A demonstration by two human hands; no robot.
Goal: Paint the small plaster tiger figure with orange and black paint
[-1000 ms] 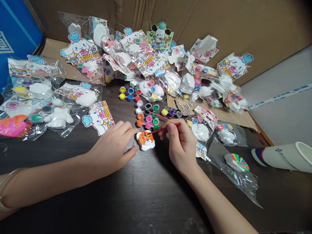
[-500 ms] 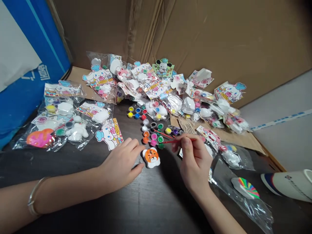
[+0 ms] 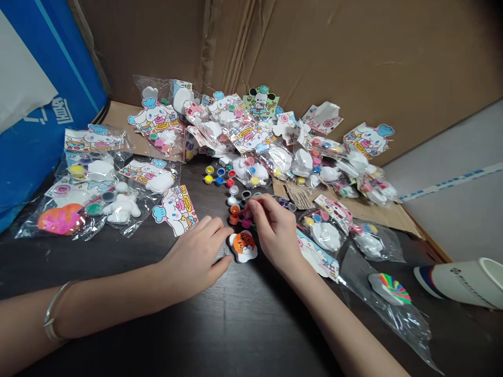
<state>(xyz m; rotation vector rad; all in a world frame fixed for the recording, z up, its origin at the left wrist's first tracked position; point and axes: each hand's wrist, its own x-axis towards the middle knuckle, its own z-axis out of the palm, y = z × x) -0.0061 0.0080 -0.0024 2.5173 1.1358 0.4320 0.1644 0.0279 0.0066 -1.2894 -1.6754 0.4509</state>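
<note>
Fingers of your left hand curve half open beside the small, white, orange-painted plaster toy, mid-scene. Your right hand pinches shut above bright, round plastic pots; its hold's hidden. Go gently.

Orange-and-white figurine, black markings

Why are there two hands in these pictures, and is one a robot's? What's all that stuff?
There's no robot! They're a person's bare hands, and one camera on the person's head takes every picture, looking down.

On the dark table are small round pots of coloured paint, clear plastic bags with white figures inside and a white paper cup with a blue band, lying sideways.

The left hand is beside a small white figure with an orange face. The right hand pinches its fingertips near the pots; I can't clearly see what it holds.
</note>
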